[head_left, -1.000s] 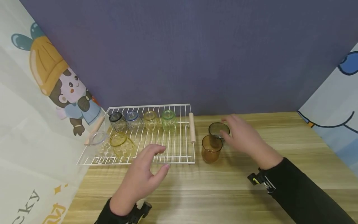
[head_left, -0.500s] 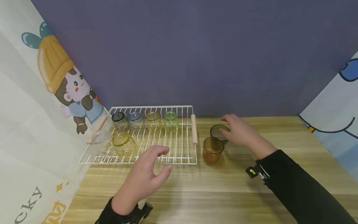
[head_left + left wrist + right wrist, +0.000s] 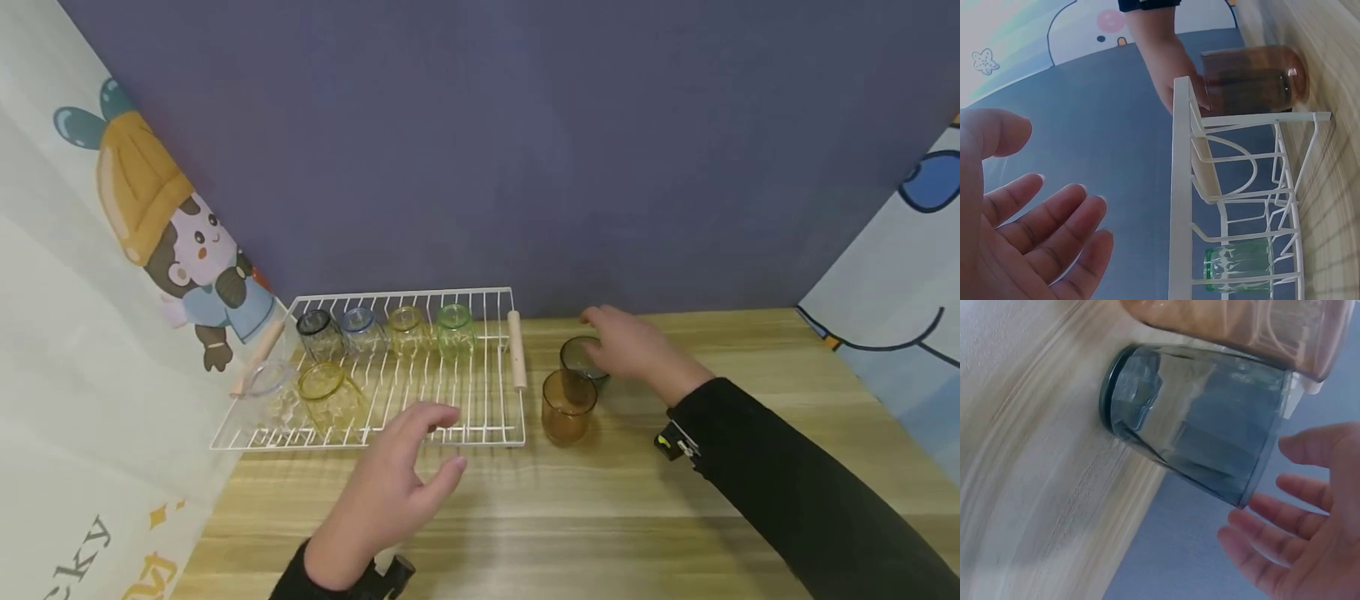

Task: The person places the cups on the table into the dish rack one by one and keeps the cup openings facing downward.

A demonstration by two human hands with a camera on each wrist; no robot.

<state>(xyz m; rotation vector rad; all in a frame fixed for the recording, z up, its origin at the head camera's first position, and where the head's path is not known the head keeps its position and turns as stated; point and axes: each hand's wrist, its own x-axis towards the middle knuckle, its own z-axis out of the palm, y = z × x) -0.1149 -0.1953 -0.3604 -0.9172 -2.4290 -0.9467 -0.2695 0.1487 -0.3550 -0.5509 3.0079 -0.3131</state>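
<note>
My right hand (image 3: 633, 350) reaches over the smoky grey glass (image 3: 576, 357), which stands upright on the table. In the right wrist view its thumb and fingertips lie right at the rim of that grey glass (image 3: 1204, 419), fingers loosely bent and spread. An amber glass (image 3: 567, 417) stands just in front of the grey one, overlapping it in the head view. My left hand (image 3: 386, 492) hovers before the front edge of the white wire rack (image 3: 450, 444), thumb and fingers apart, nothing between them.
Along the rack's back row stand dark (image 3: 321, 337), blue (image 3: 364, 335), yellow (image 3: 409, 335) and green (image 3: 455, 333) glasses. At its front left are a clear glass (image 3: 272, 392) and a larger yellow glass (image 3: 332, 398). A wooden handle (image 3: 517, 350) tops the rack's right side.
My right hand has shifted slightly left, its thumb and fingers closer about the grey glass's rim. My left hand has drifted a little to the right. The glasses stay put.
</note>
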